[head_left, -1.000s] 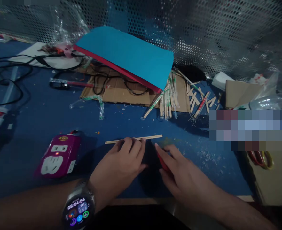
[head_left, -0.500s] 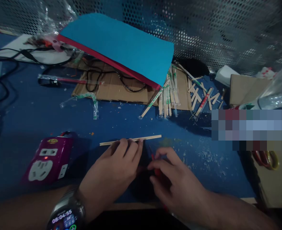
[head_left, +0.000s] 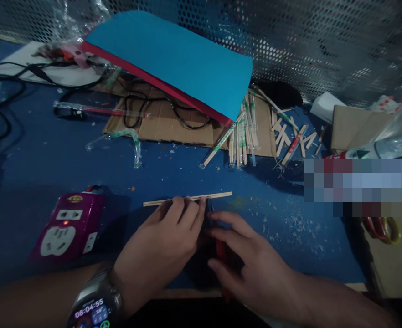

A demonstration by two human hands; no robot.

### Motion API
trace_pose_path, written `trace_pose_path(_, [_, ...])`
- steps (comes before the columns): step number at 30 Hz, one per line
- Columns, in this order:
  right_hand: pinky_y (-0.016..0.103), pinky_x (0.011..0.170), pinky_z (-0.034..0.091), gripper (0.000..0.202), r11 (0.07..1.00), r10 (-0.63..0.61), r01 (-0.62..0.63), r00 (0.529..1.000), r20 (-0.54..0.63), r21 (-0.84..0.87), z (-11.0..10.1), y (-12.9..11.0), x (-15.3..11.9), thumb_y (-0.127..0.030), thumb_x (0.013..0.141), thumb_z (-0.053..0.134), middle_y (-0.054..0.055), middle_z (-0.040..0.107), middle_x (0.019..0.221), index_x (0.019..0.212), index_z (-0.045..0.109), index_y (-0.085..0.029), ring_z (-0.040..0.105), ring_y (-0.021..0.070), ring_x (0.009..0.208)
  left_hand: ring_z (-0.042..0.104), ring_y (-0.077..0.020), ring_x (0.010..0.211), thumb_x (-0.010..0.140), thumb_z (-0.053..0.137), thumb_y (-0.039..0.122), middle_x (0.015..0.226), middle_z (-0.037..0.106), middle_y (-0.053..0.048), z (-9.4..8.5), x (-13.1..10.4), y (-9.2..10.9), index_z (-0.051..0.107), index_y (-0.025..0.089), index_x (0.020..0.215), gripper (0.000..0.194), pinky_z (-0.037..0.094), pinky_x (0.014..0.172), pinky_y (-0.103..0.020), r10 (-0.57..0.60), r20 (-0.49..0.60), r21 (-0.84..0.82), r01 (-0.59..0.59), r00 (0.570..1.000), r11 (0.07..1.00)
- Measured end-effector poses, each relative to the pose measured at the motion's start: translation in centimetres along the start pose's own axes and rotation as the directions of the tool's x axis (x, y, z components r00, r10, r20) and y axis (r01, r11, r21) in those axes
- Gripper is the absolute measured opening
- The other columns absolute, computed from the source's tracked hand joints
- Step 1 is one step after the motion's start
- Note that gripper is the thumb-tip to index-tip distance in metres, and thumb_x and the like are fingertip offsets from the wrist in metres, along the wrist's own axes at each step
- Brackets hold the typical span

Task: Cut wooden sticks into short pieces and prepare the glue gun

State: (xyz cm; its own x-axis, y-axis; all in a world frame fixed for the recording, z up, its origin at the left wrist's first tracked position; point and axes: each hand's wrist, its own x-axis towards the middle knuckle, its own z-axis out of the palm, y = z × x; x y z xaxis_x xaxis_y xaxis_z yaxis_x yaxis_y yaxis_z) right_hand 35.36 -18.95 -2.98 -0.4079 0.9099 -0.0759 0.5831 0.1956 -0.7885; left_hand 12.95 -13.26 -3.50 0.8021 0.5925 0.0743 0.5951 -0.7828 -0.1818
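Observation:
A pair of pale wooden chopsticks [head_left: 221, 195] lies crosswise on the blue table. My left hand [head_left: 163, 237], with a watch on its wrist, presses them down with closed fingertips, and both stick ends stick out past the fingers. Just to the right, my right hand [head_left: 252, 253] is curled round a red-handled tool [head_left: 220, 250] with a thin dark metal tip pointing away from me. That tip is close to the chopsticks beside my left fingertips; shadow hides whether it touches them and the tool's exact kind.
A purple socket box [head_left: 73, 223] stands at left. Blue and red sheets [head_left: 177, 59] lean over flattened cardboard [head_left: 173, 125]. Wrapped chopsticks [head_left: 237, 143] and cut stick pieces [head_left: 283, 136] lie behind. Pale shavings [head_left: 300, 228] are scattered at right, near red-and-yellow handles [head_left: 382, 229].
My right hand has shifted slightly up and left, bringing the tool's tip closer to the chopsticks. My left hand keeps its hold on them. The view has shifted a little.

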Motion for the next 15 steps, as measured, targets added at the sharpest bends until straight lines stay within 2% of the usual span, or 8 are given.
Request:
trace_pose_path(9, [0.036, 0.122, 0.055, 0.044, 1.0, -0.015, 0.014, 1.0, 0.015, 0.015, -0.06, 0.07, 0.23, -0.02, 0.097, 0.07, 0.019, 0.058, 0.16, 0.141, 0.07, -0.013, 0.06, 0.0243, 0.151, 0.065, -0.0359, 0.119, 0.103, 0.054, 0.021, 0.124, 0.074, -0.019, 0.12, 0.02, 0.25, 0.06, 0.002, 0.158, 0.058, 0.065, 0.093, -0.046, -0.021, -0.002, 0.0, 0.021, 1.0, 1.0])
trace_pose_path(15, [0.035, 0.122, 0.055, 0.043, 0.999, -0.019, 0.018, 1.0, 0.014, 0.033, -0.28, -0.15, 0.29, -0.02, 0.095, 0.072, 0.02, 0.061, 0.157, 0.137, 0.073, -0.012, 0.062, 0.024, 0.149, 0.066, -0.0347, 0.115, 0.101, 0.056, 0.023, 0.12, 0.075, -0.018, 0.15, -0.12, 0.53, 0.062, 0.002, 0.155, 0.058, 0.065, 0.088, -0.046, -0.024, -0.047, -0.015, 0.024, 0.999, 1.0])
